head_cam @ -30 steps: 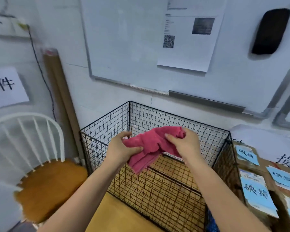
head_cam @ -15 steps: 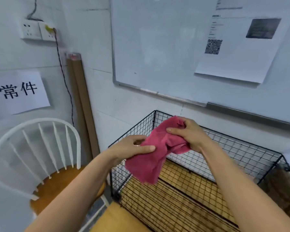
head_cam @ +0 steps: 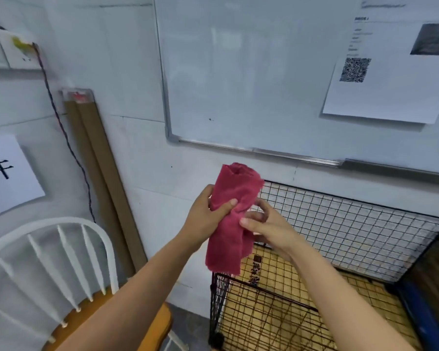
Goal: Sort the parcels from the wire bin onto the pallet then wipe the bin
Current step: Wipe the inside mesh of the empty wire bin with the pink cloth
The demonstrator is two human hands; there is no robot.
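Cloth [head_cam: 228, 231], fuzzy red, loosely tubular

White chair [head_cam: 109, 257], whiteboard [head_cam: 238, 72], wall sign [head_cam: 5, 173]

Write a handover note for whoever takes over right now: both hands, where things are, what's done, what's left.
Left hand: grips the cloth round its middle.
Right hand: pinches the cloth from the other side.
Cloth: bunched, held upright over the left end of the bin.
Done: no parcels show in the visible part of the bin; the pallet is out of view.
Left: wipe the bin; wiping not yet begun.
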